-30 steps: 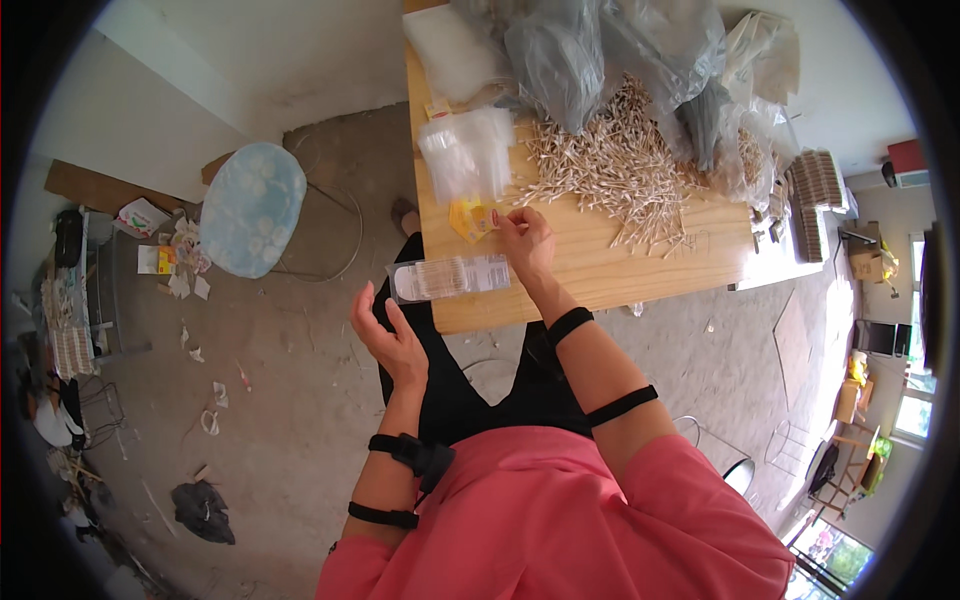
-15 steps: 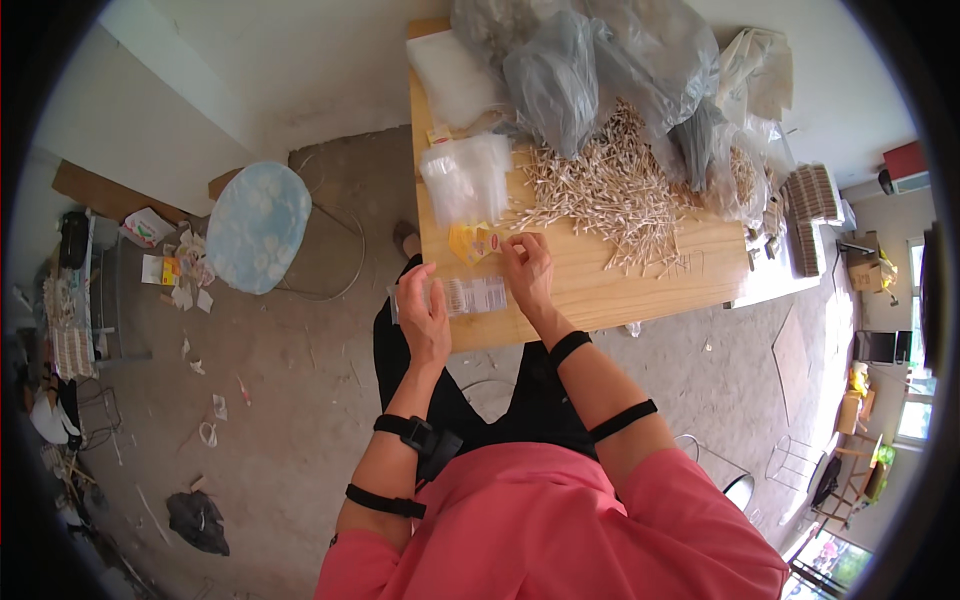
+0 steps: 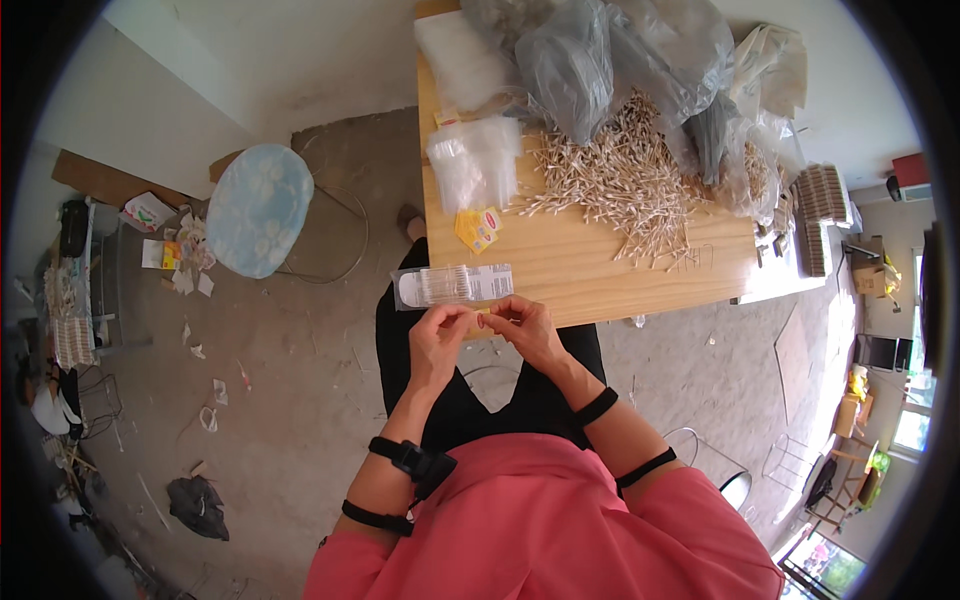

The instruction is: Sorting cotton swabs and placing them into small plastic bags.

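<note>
Right hand (image 3: pixel 530 335) just came off the yellow cards (image 3: pixel 477 231) at their 12 o'clock pinching a small red-yellow slip (image 3: pixel 481 321), so it's separated; left hand (image 3: pixel 437 345) at it, grip unclear from here, swab pack (image 3: pixel 440 287) at 11.

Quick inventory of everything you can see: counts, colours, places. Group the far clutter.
Wooden table: one, light brown, before the person
Cotton swabs: uncountable, white-tipped, heaped on the table
Swab packet: one, clear and white, table's near-left corner
Label cards: few, yellow and red, beyond the packet
Clear bags: two stacks, whitish, table's left side
Plastic bags: several, grey, table's far side
Stool: one, pale-blue seat, left
Dark bag: one, floor, lower left
Far clutter: mixed, both room sides
Small piece: one, reddish, at the fingertips
Left hand, right hand: two, bare, near edge
</note>
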Available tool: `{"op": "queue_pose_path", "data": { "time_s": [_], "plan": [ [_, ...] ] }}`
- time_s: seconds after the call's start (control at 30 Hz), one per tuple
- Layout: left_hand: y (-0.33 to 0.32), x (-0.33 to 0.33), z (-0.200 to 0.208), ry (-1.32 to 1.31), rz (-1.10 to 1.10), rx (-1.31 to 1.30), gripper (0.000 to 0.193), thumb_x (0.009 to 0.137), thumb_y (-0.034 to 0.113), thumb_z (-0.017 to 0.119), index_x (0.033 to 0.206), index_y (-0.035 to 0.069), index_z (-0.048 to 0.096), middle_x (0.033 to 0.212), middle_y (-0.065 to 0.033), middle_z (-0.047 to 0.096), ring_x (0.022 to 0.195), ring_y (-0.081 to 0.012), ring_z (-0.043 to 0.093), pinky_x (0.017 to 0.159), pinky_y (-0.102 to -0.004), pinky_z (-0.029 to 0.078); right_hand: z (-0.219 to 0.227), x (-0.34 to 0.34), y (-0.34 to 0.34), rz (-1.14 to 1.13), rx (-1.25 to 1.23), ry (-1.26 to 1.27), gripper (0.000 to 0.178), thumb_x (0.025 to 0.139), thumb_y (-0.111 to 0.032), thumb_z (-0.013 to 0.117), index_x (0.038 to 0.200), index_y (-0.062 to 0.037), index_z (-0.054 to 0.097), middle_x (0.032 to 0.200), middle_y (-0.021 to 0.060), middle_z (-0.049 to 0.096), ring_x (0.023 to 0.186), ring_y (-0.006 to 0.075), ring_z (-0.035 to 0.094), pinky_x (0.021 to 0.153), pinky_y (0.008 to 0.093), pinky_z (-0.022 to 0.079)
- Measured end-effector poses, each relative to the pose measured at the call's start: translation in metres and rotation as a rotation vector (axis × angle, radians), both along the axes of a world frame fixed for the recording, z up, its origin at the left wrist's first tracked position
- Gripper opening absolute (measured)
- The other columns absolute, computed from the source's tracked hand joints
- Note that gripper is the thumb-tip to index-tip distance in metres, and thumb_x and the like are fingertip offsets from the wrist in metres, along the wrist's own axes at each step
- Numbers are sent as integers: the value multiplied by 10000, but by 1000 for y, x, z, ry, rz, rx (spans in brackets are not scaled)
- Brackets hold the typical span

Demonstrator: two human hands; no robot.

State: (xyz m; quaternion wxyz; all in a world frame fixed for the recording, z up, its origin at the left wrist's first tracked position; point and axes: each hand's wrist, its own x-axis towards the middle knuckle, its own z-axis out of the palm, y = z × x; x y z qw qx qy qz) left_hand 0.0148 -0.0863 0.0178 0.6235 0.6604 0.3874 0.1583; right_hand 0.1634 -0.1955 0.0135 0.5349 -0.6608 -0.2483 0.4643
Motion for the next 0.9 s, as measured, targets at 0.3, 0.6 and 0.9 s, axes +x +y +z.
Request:
{"op": "queue_pose_path", "data": {
  "time_s": [0.3,0.6,0.9],
  "plan": [
    [52,-14,-63,20,623,62,467,965,374,657,1257,25,549,1089,-102,650,933,-186,616,796,-309,498,-7,-4,42,-272,-44,-214,181,895,-119,703,1017,7,656,727,61,668,596,124,617,562,272,500],
    [53,-5,-69,84,374,42,354,993,377,620,1035,27,660,823,-25,661,670,-95,586,550,-254,465,-22,-11,53,-210,-17,-499,211,866,-65,697,1061,1,653,735,109,652,636,196,639,618,324,515],
    [49,2,-69,84,401,391,305,989,283,629,943,-19,628,804,-182,683,703,-255,669,665,-370,514,-27,-14,66,-128,-24,-415,232,849,-106,725,1060,-29,665,757,99,685,658,215,660,624,338,522]
  ]
}}
